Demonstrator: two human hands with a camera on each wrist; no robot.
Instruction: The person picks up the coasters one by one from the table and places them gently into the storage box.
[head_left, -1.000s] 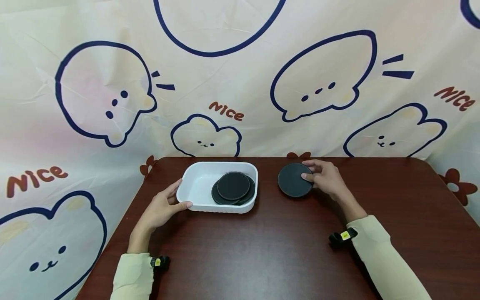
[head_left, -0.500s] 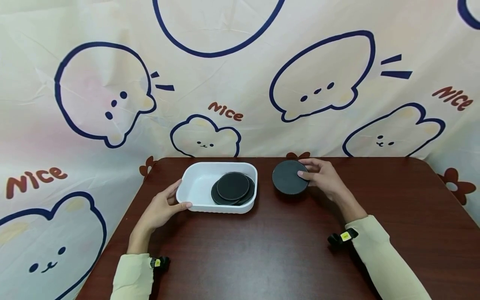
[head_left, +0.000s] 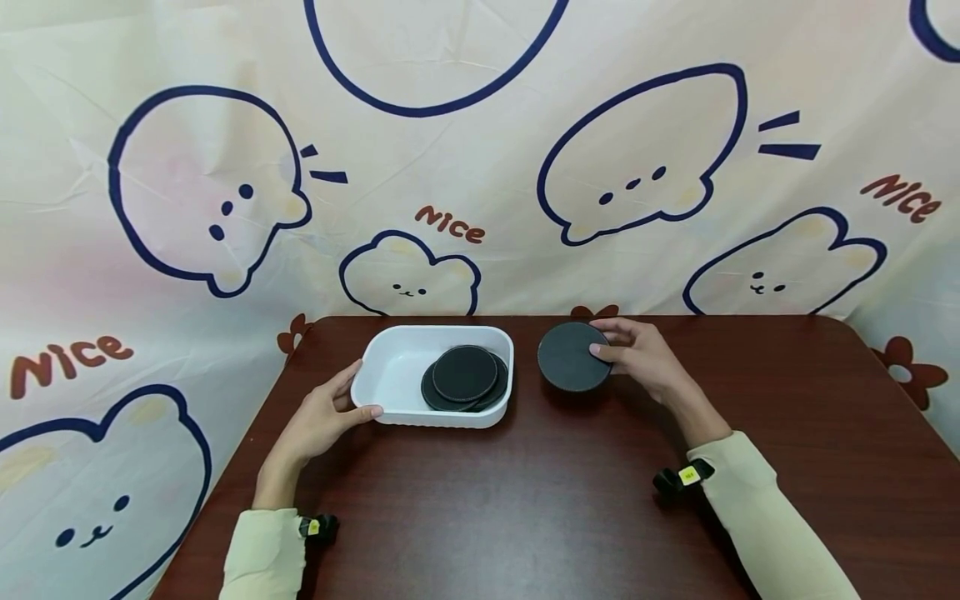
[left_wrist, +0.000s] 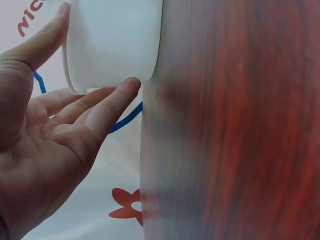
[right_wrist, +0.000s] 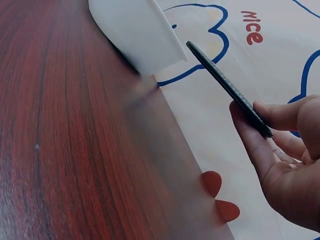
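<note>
My right hand (head_left: 641, 357) pinches a round black coaster (head_left: 574, 357) by its right edge, thumb on top and fingers beneath. In the right wrist view the coaster (right_wrist: 225, 85) appears edge-on, thin and tilted, raised above the table. A white rectangular plastic tub (head_left: 390, 379) with rounded corners stands to its left. Several similar black coasters (head_left: 465, 373) lie in a loose, overlapping pile at the tub's right end. My left hand (head_left: 318, 419) holds the tub's left end, with the thumb at the front rim and the fingers along the side.
A dark reddish-brown wooden table (head_left: 480, 508) lies under everything; its far edge runs just behind the tub. Behind it hangs a pale cloth (head_left: 510, 167) printed with cartoon bears. A small black device (head_left: 681, 477) is strapped at the right wrist.
My right hand has lifted the coaster off the table and carried it a little to the left, toward the tub. The left hand and the tub have stayed in place.
</note>
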